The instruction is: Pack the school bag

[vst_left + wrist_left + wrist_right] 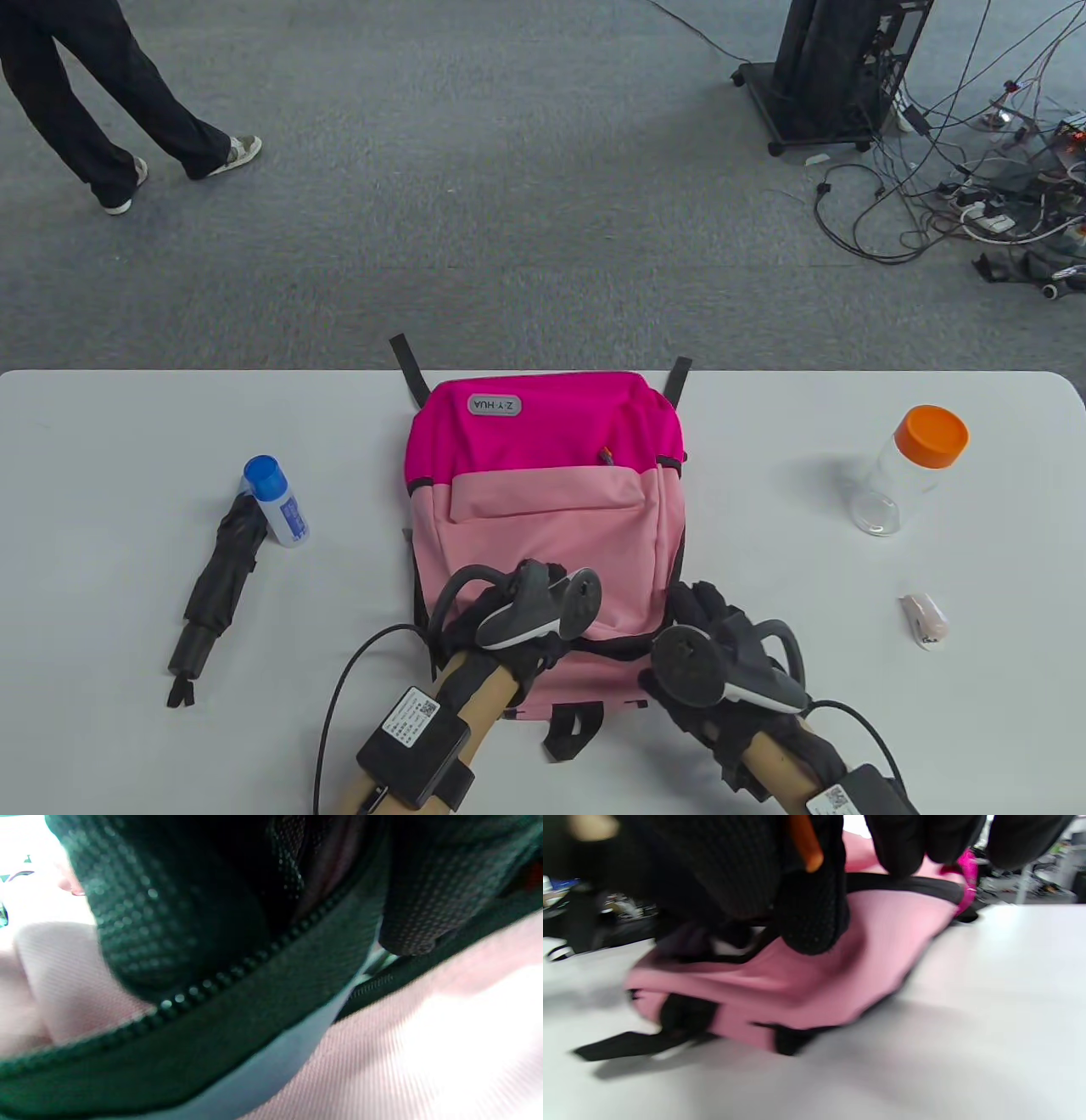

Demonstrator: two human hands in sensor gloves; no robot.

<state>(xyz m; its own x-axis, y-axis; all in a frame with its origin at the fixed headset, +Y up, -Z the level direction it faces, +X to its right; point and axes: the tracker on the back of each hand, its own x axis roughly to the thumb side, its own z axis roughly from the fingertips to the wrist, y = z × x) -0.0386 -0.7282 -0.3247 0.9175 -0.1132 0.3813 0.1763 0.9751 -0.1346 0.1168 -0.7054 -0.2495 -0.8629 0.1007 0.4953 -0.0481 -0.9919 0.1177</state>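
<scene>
- Near edge, centre: both gloved hands were set on the near end of the pink backpack [543, 526], which lay flat mid-table w/ front pocket up, prob. to get the main zip open for packing.
- Left hand [501, 615]: fingers seen at the zipper [237, 967] only in left wrist view; curled or pinching couldn't be told, too blurred.
- Right hand [713, 620]: fingers were curled down over the bag's top edge in right wrist view; an actual pinch couldn't be told.
- Unpacked items were left apart on the table [806, 594]: folded umbrella [216, 581] touching blue-capped bottle [276, 501] at left; small pinkish object [923, 620] and orange-lidded jar [912, 475] at right.
- These items were shown by table view only; zip teeth by wrist view only.
</scene>
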